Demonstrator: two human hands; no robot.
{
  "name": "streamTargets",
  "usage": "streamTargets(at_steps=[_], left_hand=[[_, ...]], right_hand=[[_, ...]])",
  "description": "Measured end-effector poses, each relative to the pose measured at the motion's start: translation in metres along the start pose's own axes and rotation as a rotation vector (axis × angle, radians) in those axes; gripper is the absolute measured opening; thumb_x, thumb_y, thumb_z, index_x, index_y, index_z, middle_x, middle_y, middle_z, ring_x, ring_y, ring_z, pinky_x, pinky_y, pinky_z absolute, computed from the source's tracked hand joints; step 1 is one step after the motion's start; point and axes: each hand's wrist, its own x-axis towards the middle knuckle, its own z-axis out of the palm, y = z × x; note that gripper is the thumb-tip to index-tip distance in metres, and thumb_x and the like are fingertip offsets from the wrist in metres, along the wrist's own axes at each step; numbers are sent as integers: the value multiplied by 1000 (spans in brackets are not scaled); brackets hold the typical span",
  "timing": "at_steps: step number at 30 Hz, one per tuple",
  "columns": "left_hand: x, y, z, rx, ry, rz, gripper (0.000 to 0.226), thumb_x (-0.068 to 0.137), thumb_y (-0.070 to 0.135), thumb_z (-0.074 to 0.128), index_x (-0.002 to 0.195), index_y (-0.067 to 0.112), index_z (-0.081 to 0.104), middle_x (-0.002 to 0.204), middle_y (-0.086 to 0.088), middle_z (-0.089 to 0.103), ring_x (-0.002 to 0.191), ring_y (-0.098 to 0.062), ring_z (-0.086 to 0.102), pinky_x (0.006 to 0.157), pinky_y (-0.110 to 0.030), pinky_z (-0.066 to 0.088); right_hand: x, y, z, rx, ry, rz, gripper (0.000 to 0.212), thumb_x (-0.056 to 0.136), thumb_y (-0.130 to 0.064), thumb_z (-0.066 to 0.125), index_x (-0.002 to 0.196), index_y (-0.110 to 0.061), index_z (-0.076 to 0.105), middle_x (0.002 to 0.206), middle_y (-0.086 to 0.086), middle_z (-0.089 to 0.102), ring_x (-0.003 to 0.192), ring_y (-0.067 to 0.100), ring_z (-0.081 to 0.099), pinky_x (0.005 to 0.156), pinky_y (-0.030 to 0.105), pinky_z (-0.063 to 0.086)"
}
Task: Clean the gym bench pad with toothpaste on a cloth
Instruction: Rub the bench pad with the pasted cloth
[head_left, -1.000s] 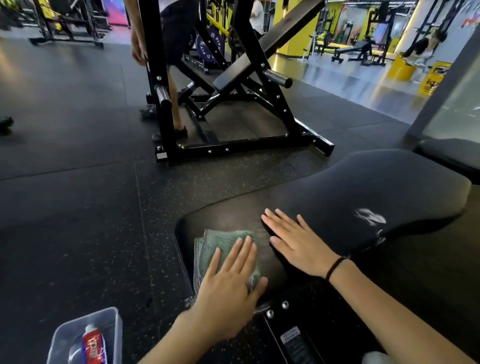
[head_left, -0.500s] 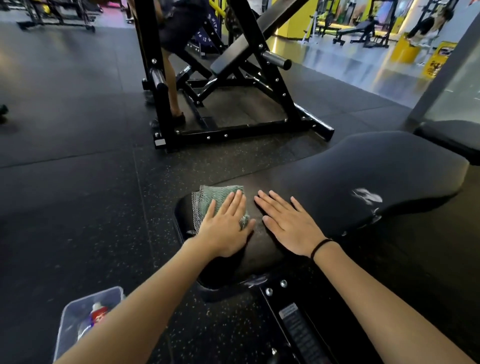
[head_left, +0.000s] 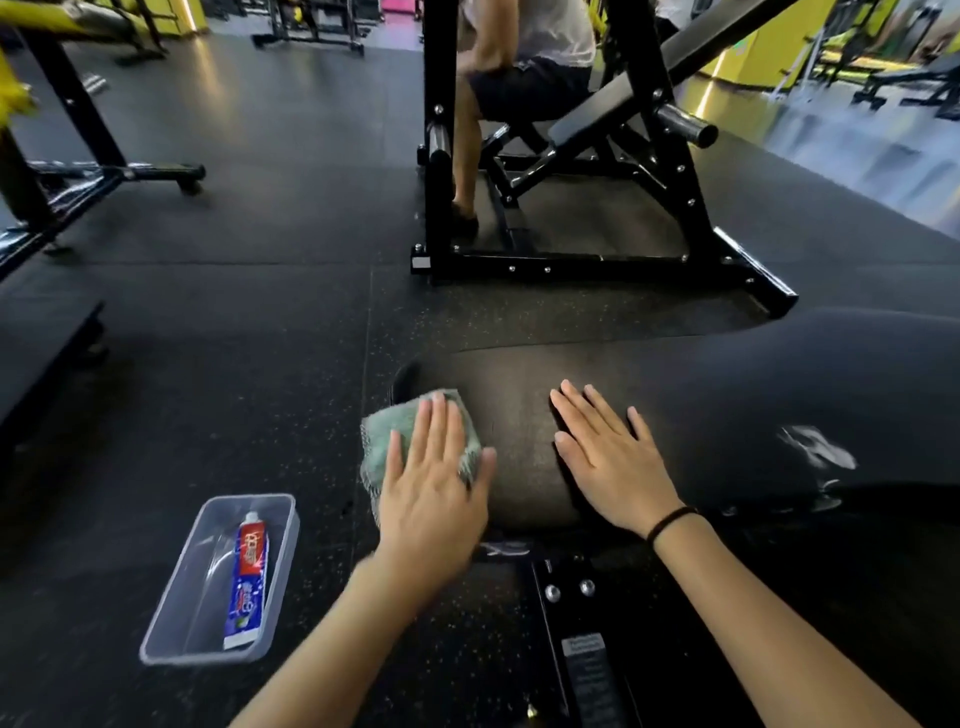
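A black rubber floor (head_left: 234, 364), flecked with pale specks, fills most of what we see. Across it stands a black steel machine frame (head_left: 597, 265) with a person (head_left: 524, 78) seated in it, one foot down inside the base.

Nearer to us lies the black bench pad (head_left: 727, 395), running from the middle of the view out to the right edge. It bears a white mark (head_left: 815, 447) toward the right; we cannot tell whether it is a smear or a print. Below the pad's near edge we see the bench's black frame with two bolts (head_left: 569, 590).

On the floor just left of the bench sits a clear plastic tray (head_left: 182, 582), and in it lies a red-and-blue toothpaste tube (head_left: 249, 571), cap end pointing away from us.

The left hand (head_left: 431, 493) lies flat on a green cloth (head_left: 382, 447) at the pad's left end — fingers straight and close together, thumb out to the side, pressing rather than gripping. The cloth shows around the fingers and hangs over the pad's left edge. The hand is blurred.

The right hand (head_left: 608, 457) rests palm down on the bare pad just beside the cloth, apart from the left hand — fingers straight and slightly fanned, holding nothing. A thin black band (head_left: 670, 522) circles its wrist.
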Motion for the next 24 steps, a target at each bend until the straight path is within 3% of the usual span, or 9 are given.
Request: streamTargets(at_steps=[4,8,11,13,15,17,20,24], left_hand=[[26,-13,-8,-365,0,-244,62,100,44,16,151,16,-7,159,4,-16,144,-9,-17,118,-35,-6],[-12,-16,-2,-811,100,-264,67,93,52,22,151,27,2,158,16,-6,143,2,-4,116,-21,1],[-46,-13,0,-1044,155,-256,63,90,53,24,149,36,9,155,26,5,139,13,5,113,-11,8],[-69,-7,11,-1082,194,-224,60,95,56,24,149,36,6,154,29,3,137,18,4,107,-1,9],[-82,2,24,-1065,240,-188,73,90,67,26,149,34,-3,153,31,-8,138,16,-5,107,-1,4],[-77,9,27,-1089,239,-233,74,89,66,28,147,37,-11,151,33,-17,137,16,-10,108,-2,1],[-54,-1,17,-1137,206,-327,71,91,53,28,149,35,-6,155,24,-10,141,9,-3,117,-18,4],[-2,-29,-5,-1028,16,-370,66,95,58,22,152,28,6,160,7,6,146,-9,7,119,-30,6]], right_hand=[[0,3,2,7,10,-10,81,76,-59,-15,151,-34,2,158,-19,-4,144,1,-10,118,40,-4],[0,3,2,9,7,-11,81,76,-59,-15,151,-34,3,158,-20,-4,144,1,-9,118,40,-4],[-1,2,1,0,-3,-2,68,87,-57,-7,151,-35,2,158,-20,-4,144,0,-9,118,40,-4],[-1,2,0,-4,0,1,71,85,-58,-9,151,-35,1,157,-20,-5,144,0,-10,118,39,-4],[-2,1,1,-3,5,7,79,76,-59,-15,151,-36,1,157,-21,-6,143,-1,-10,118,39,-4],[-1,0,1,-1,13,12,81,75,-59,-16,150,-36,1,156,-21,-6,142,-2,-11,117,39,-5],[-2,-1,0,-7,8,15,81,74,-59,-17,150,-36,0,155,-22,-7,138,-5,-15,117,37,-6],[-1,-2,0,-12,6,18,81,74,-59,-17,150,-37,0,155,-23,-7,140,-4,-12,117,38,-5]])
